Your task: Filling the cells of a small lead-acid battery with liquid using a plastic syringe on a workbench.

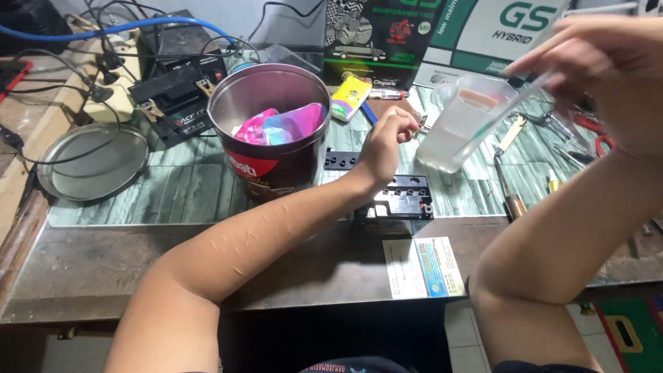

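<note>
Far to the left of the left hand (385, 141), a round metal lid (93, 162) lies flat on the surface (186, 186), w/ black boxes and cables behind it. Just left of that hand stands a big open tin (271, 131), pink and blue wrappers inside. Left hand is curled nearly to a fist, fingertips pinching smth small at its right side; too small to tell what. Below the hand, touching the wrist area in view, sits a small black battery (400, 200), top side showing a row of round openings, no cap strip on them as far as I can see. A black strip (340, 160) lies just left of the hand, apart from the battery.

Between both hands a clear plastic cup (461, 124) stands tilted in view, clear liquid in its lower part. Right hand (608, 76), blurred, is above and right of the cup, fingers pressed around a thin clear tube (514, 100) that runs down into the cup. Beyond it, right, pliers and tools (587, 131) lie scattered.

Judging by this: battery top is exposed and liquid is ready in the cup; whether any cell has liquid in it I cannot tell.
</note>
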